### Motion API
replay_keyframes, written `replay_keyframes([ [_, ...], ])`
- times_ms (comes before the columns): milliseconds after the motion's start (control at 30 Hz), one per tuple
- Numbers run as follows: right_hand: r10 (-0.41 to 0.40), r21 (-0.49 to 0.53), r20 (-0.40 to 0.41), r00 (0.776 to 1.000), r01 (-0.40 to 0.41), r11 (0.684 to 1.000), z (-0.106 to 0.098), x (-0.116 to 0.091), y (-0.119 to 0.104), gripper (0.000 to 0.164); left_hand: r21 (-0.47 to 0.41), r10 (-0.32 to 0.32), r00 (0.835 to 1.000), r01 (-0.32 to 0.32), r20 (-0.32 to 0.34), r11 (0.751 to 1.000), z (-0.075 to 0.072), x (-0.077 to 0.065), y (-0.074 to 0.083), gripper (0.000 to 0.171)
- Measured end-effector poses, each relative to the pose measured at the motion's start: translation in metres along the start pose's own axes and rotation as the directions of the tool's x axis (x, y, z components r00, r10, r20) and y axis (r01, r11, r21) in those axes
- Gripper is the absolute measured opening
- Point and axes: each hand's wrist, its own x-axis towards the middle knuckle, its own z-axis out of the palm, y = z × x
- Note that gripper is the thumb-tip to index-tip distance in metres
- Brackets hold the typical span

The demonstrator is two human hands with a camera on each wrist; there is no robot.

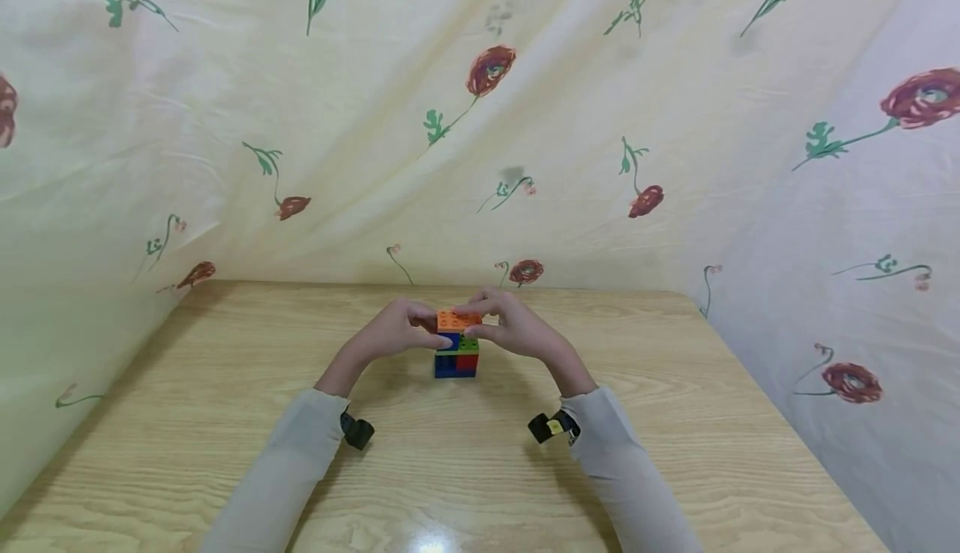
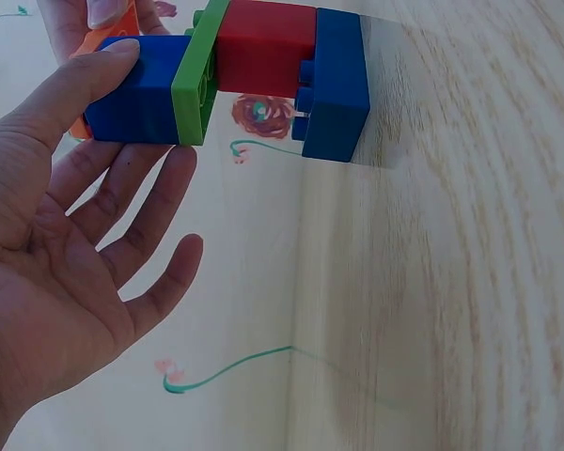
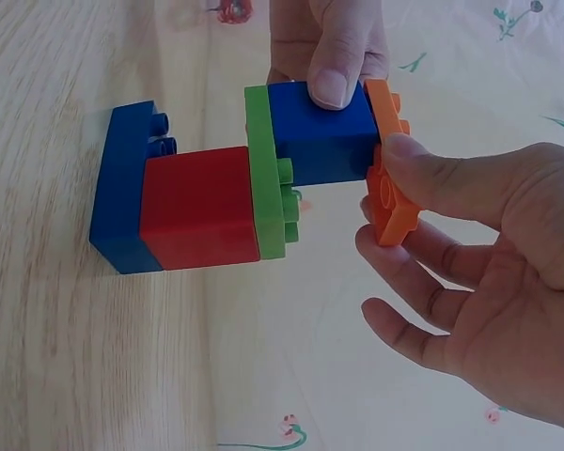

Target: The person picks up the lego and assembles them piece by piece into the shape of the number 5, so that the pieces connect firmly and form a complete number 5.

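Observation:
A small tower of toy building blocks stands on the wooden table, reaching out from a long blue base brick (image 2: 338, 85). On one end of that base sits a red brick (image 3: 199, 207), capped by a flat green plate (image 3: 265, 178). An upper blue brick (image 3: 321, 132) rises from the green plate's left part. Topping it, an orange plate (image 1: 457, 318) overhangs to the right. My left hand (image 1: 401, 328) holds the upper blue brick, thumb on its near face. My right hand (image 1: 510, 325) pinches the overhanging end of the orange plate between thumb and fingers.
The light wooden table (image 1: 450, 470) extends around the tower. Behind it and at both sides hangs a pale cloth (image 1: 360, 119) printed with red flowers. Dark wrist cameras are strapped at both sleeves (image 1: 300, 436).

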Motion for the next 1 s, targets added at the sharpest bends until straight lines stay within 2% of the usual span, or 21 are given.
replay_keyframes([
  [400,-0.003,-0.006,-0.005,1.0,0.003,1.0,0.0003,0.0,-0.0031,0.038,0.008,-0.016,1.0,0.016,-0.002,1.0,-0.0007,-0.0017,0.0031,0.024],
  [667,0.001,-0.026,-0.004,1.0,-0.001,1.0,0.0016,0.0003,-0.0049,0.038,0.008,0.005,1.0,-0.005,0.004,1.0,-0.002,-0.0032,0.0043,0.026],
  [1000,0.009,-0.03,-0.009,1.0,-0.009,0.999,0.003,-0.0009,-0.006,0.037,0.026,0.011,1.0,-0.011,-0.005,1.0,-0.0003,-0.0008,0.0011,0.021],
])
